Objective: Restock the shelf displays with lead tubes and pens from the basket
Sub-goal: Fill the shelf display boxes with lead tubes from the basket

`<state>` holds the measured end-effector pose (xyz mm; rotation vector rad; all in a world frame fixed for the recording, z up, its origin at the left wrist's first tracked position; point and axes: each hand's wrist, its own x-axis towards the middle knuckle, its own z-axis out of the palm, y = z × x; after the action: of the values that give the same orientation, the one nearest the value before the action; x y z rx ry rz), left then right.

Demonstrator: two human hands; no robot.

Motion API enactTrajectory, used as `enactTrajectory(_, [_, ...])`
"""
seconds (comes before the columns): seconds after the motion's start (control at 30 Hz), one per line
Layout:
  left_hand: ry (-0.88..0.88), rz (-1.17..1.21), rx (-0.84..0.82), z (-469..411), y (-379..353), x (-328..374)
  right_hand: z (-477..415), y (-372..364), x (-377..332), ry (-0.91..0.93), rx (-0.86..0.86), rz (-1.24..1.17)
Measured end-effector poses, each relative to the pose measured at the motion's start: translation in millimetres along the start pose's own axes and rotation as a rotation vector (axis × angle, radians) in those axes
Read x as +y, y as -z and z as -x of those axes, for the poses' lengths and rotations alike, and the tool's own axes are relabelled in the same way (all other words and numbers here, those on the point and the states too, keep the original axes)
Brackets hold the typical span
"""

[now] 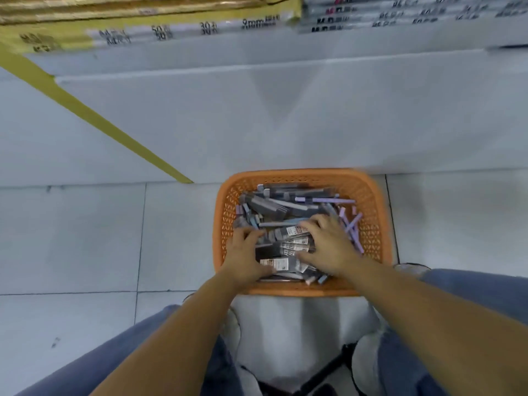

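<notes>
Basket [228, 212]: orange, latticed, set on the floor [85, 238] against the foot of the shelf and just ahead of the person's knees, so both arms reach it without stretching

Lead tubes [294, 244]: dark packs with white labels, heaped in the near half of the basket, roughly side by side; they are the task's thing in hand here and have not left the basket

Pens [325, 200]: lilac ones lie loose along the far and right side, with grey packs piled at the back, apart from the tubes being gathered

Left hand [243, 252]: closes in on the left ends of the tubes, fingers [251, 232] curled over the far edge and the thumb across the nearest pack, which squares the ends up

Right hand [328, 244]: covers the right ends, fingers [310, 224] bent down over the top pack and the thumb tucked along the near side; the two hands hem the stack between them, grasping it as one bundle instead of pack by pack

Shelf displays [148, 31]: at the top of the view, blurred rows with printed labels, yellow on the left and grey on the right, well apart from the hands

Step in hand: most likely collecting a handful of tubes to carry up to the displays; the basket looks far from emptied

Risk: the slick packs may fan out or slip from the middle of the bundle when lifted
</notes>
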<state>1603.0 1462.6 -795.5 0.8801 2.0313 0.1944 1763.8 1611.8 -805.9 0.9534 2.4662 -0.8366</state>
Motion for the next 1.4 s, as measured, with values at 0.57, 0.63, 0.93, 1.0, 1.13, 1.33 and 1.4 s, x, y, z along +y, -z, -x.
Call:
enactTrajectory(0.57, [-0.078, -0.074, 0.026, -7, -6, -5, -9, 14, 10, -0.111, -0.17, -0.36])
enactTrajectory(0.63, [-0.085, -0.109, -0.006, -7, -7, -4, -7, 14, 14, -0.13, -0.157, -0.41])
enactTrajectory(0.93, [-0.128, -0.17, 0.033, -1, -10, -1, 1, 22, 12, -0.177, -0.016, -0.652])
enactTrajectory(1.0, [-0.077, 0.018, 0.061, 4, -2, 5, 4, 33, 10, -0.185, 0.013, -0.672])
enactTrajectory(1.13, [0.026, 0.515, 0.143, 15, 26, 25, 14, 65, -3, -0.171, 0.061, -0.787])
enactTrajectory(1.33, [-0.15, 1.088, 0.18, 57, 80, 80, 55, 122, -70, -0.032, 0.284, -1.013])
enactTrajectory(1.4, [-0.212, 1.231, 0.135, 78, 96, 100, 72, 139, -94, 0.059, 0.36, -1.03])
